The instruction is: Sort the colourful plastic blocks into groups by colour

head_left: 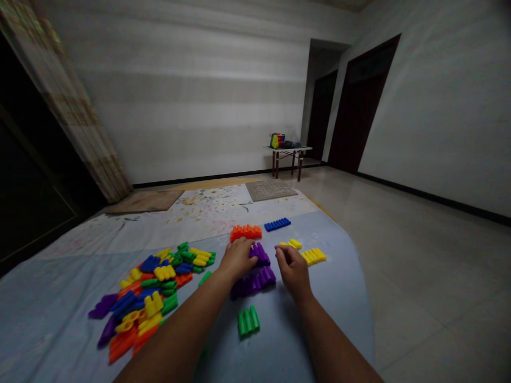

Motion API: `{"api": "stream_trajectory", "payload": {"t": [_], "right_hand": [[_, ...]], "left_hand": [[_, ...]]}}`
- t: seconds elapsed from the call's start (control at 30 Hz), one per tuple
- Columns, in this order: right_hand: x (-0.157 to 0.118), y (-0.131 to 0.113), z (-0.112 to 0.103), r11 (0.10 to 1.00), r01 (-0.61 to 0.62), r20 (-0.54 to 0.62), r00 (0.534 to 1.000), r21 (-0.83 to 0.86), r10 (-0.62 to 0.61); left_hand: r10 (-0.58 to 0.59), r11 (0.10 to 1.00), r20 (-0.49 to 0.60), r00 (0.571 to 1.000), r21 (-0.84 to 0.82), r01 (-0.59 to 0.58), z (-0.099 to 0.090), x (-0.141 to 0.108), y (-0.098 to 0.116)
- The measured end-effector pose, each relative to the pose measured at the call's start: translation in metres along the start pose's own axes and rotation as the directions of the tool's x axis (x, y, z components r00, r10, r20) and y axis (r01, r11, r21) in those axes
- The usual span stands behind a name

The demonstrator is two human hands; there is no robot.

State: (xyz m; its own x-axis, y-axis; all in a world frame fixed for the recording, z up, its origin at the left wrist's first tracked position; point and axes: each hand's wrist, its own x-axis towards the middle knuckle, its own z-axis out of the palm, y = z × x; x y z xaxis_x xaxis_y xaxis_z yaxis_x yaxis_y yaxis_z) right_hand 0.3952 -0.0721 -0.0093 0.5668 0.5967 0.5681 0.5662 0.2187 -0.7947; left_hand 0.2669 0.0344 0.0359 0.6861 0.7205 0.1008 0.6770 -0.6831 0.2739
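My left hand point(238, 259) reaches over the left end of the upper row of purple tube-shaped toy blocks point(261, 254), its thumb and fingers bent round that end. Just below is another purple row point(254, 282). Orange blocks point(246, 232) stand in a row behind my left fingers. To the right, my right hand point(293, 268) is closed with thumb and forefinger together; nothing shows between them. It is apart from the purple rows. Yellow blocks point(313, 257) lie beside it, with a smaller yellow group point(294, 243) partly behind its fingers.
A mixed pile of coloured blocks point(154, 287) spreads left of my left forearm. Joined green blocks point(248, 322) lie between my forearms, a blue row point(278, 224) farther back. The cloth-covered table point(335, 298) has a rounded right edge. A small table point(287, 148) stands by the wall.
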Motion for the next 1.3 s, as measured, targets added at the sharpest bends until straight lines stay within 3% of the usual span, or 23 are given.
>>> {"api": "stream_trajectory", "payload": {"t": [0.23, 0.63, 0.93, 1.3], "right_hand": [[0.001, -0.005, -0.001, 1.000, 0.018, -0.004, 1.000, -0.011, -0.018], [0.001, -0.005, -0.001, 1.000, 0.006, 0.006, 1.000, -0.001, -0.006], [0.001, -0.004, -0.001, 1.000, 0.003, 0.018, 1.000, -0.006, -0.003], [0.001, -0.007, -0.002, 1.000, 0.017, 0.002, 1.000, -0.008, -0.017]], "left_hand": [[-0.005, 0.999, 0.071, 0.997, 0.033, 0.003, 0.009, 0.013, 0.000], [-0.014, 0.996, 0.161, 0.987, -0.088, 0.028, -0.004, 0.021, -0.015], [-0.006, 0.991, 0.209, 0.978, -0.128, 0.033, -0.002, 0.017, -0.014], [0.025, 0.994, 0.228, 0.973, -0.113, 0.001, -0.002, 0.012, -0.029]]}}
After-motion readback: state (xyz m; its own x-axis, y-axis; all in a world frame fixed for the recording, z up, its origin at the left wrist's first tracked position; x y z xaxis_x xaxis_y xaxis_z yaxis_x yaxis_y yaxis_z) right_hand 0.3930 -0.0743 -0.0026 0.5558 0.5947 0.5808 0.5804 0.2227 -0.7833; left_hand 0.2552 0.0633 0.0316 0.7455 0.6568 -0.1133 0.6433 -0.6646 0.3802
